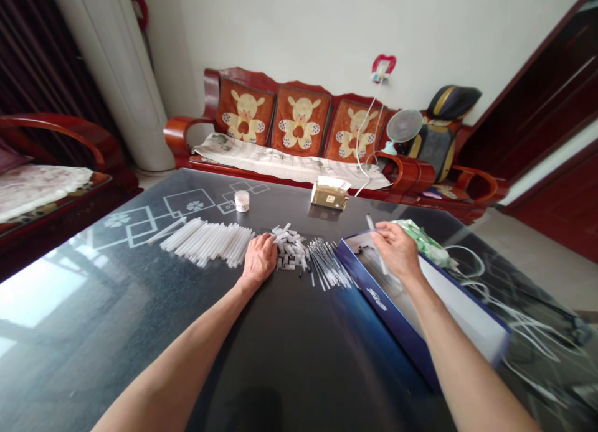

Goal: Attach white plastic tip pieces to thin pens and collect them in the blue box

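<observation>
My right hand [397, 248] pinches a white pen [370, 222] with a dark tip, held nearly upright over the blue box [374, 301]. Inside that box lie more pens [372, 258], partly hidden by the hand. My left hand [260, 258] rests on the table with its fingers curled at the edge of a heap of small white caps [290, 248]; whatever is in the fingers is hidden. Just left of it lies a row of white pen barrels [210, 240]. Thin ink refills [327, 264] with metallic tips are spread between the caps and the box.
On the dark glossy table [224, 357] stand a small round tub [242, 201] and a tissue box [329, 194]. A green-and-white plastic package [423, 242] and white cables [518, 323] lie right of the box. Behind is a wooden sofa with bear cushions [299, 121] and a small fan [404, 127].
</observation>
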Demonstrator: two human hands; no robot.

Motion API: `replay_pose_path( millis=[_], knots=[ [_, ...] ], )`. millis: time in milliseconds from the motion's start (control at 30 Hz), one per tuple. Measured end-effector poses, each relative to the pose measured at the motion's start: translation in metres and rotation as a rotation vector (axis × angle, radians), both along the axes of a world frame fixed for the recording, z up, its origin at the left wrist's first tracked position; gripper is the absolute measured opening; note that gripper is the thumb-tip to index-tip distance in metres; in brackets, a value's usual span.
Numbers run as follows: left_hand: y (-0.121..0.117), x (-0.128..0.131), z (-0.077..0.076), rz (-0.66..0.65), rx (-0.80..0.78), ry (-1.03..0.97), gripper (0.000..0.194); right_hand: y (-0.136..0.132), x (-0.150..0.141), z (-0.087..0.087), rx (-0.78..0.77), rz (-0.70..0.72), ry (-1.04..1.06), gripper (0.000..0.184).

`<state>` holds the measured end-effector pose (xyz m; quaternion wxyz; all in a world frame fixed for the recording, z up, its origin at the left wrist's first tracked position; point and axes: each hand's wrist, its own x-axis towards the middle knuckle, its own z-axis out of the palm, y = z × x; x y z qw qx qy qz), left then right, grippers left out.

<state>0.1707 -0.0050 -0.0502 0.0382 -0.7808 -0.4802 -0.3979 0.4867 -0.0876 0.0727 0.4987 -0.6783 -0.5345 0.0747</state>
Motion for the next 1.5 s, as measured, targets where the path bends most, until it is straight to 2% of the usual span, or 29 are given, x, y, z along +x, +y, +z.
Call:
replay_pose_path(
  millis=[100, 200, 300, 367, 467, 567, 633, 833, 933, 1267, 1500],
  knots=[
    [-0.011, -0.001, 0.011, -0.095, 0.039, -0.020, 0.028, -0.001, -0.056, -0.012, 0.026, 0.188, 0.338, 0.069],
    [-0.033, 0.004, 0.024, -0.236, 0.071, -0.009, 0.029, 0.001, -0.107, -0.042, -0.019, 0.280, 0.523, 0.086],
    [-0.055, 0.013, 0.031, -0.390, 0.044, 0.057, 0.039, 0.004, -0.139, -0.072, 0.003, 0.292, 0.606, 0.082],
    [-0.063, 0.017, 0.032, -0.409, -0.033, 0.120, 0.042, 0.005, -0.148, -0.084, 0.028, 0.267, 0.654, 0.075],
    [-0.062, 0.016, 0.029, -0.310, -0.116, 0.197, 0.036, 0.006, -0.149, -0.092, 0.046, 0.255, 0.696, 0.058],
    [-0.054, 0.011, 0.025, -0.159, -0.040, 0.236, 0.033, 0.006, -0.145, -0.095, 0.053, 0.265, 0.634, 0.040],
    [-0.050, 0.009, 0.022, -0.104, 0.030, 0.242, 0.030, 0.005, -0.144, -0.097, 0.042, 0.265, 0.557, 0.034],
    [-0.052, 0.007, 0.019, -0.120, 0.116, 0.164, 0.026, 0.003, -0.153, -0.107, 0.080, 0.340, 0.250, 0.022],
    [-0.050, 0.003, 0.021, -0.121, 0.128, 0.147, 0.026, 0.003, -0.155, -0.108, 0.098, 0.366, 0.179, 0.019],
    [-0.047, 0.005, 0.027, -0.116, 0.038, 0.226, 0.031, 0.007, -0.150, -0.103, 0.007, 0.409, 0.283, 0.021],
    [-0.048, 0.004, 0.027, -0.084, 0.005, 0.224, 0.032, 0.009, -0.148, -0.106, 0.047, 0.479, 0.267, 0.020]
  ],
)
